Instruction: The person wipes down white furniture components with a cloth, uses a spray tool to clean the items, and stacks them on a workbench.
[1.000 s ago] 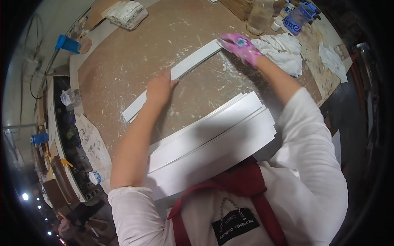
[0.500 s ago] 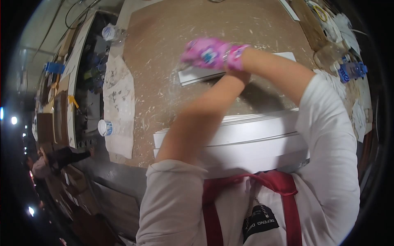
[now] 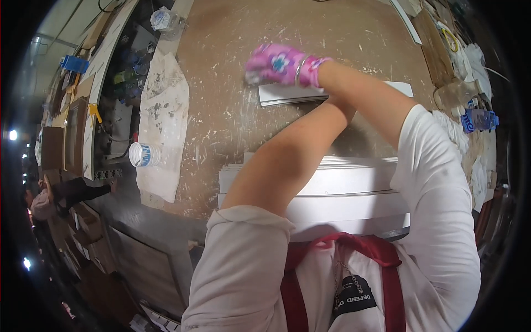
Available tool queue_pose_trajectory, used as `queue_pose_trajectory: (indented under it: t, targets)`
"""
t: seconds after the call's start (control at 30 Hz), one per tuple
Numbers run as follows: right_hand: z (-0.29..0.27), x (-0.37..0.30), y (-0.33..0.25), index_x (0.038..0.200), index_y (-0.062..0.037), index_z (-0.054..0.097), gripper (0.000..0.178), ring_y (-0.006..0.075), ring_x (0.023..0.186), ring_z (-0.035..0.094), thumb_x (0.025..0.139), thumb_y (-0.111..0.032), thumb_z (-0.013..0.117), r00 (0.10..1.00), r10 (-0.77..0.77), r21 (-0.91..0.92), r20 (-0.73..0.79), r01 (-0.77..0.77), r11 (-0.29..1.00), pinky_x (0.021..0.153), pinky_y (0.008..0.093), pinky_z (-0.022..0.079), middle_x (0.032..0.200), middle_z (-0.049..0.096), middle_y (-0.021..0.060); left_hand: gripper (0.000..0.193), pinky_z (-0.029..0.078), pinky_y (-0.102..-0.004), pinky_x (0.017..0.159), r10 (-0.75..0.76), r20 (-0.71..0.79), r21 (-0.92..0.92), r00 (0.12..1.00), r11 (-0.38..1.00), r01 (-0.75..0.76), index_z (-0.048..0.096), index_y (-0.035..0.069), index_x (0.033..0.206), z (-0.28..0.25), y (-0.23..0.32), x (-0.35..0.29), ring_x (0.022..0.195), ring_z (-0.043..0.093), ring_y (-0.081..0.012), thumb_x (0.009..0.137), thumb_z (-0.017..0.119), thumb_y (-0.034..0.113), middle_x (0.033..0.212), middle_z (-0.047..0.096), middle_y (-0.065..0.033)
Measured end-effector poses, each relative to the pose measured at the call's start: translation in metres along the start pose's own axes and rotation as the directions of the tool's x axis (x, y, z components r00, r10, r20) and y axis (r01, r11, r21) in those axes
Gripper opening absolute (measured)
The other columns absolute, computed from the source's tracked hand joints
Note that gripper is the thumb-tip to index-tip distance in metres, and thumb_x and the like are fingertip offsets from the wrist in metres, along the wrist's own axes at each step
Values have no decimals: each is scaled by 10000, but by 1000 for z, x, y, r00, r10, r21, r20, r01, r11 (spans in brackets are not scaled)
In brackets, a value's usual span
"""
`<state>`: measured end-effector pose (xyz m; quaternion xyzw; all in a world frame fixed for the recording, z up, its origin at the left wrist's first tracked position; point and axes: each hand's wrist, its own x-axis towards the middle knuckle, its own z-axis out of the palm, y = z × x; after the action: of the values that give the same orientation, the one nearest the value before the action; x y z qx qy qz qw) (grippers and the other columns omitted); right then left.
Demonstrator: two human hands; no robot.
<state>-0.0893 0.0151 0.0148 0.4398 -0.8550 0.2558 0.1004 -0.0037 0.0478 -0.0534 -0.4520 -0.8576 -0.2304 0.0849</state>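
Note:
My right hand (image 3: 279, 65) wears a pink flowered glove with a bracelet at the wrist. It reaches across to the left, just above the left end of a short stack of white strips (image 3: 276, 95). Its fingers are curled and somewhat blurred around something greyish that I cannot make out. Beneath the right forearm crosses my left forearm (image 3: 298, 141); the left hand is hidden behind it, near the strips' middle. Close to my body lies a larger pile of long white strips (image 3: 354, 180), stacked in layers.
A stained cloth (image 3: 160, 110) runs along the worn brown table's (image 3: 221, 61) left side, with a white plastic cup (image 3: 142, 155) and a clear bottle (image 3: 165, 20). At right are a blue-labelled bottle (image 3: 478, 120), a clear jar (image 3: 459, 94) and crumpled plastic. Another person (image 3: 55, 198) is far left.
My arms have shifted slightly right within the picture. The short strip stack also appears farther right, and the whole view has moved a little. My right hand stays over its left end.

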Motion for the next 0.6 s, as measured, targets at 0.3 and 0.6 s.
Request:
queue_pose_trajectory:
  t: [0.3,0.6]
  targets:
    - [-41,9,10,983,-92,641,234,284,856,617,831,-258,579,901,413,-59,136,-409,911,775,375,522,914,611,102,354,418,-459,937,-84,-117,318,990,941,118,546,82,1226,16,-17,5,1195,476,-295,885,503,170,1279,506,-112]
    - [-190,-146,-22,1219,-19,550,431,178,1100,544,871,-273,580,725,680,382,-112,-600,703,972,298,412,1195,584,90,221,502,-429,758,5,305,-72,952,997,17,590,63,1052,-70,-9,27,961,584,-340,870,506,156,1004,580,-181]
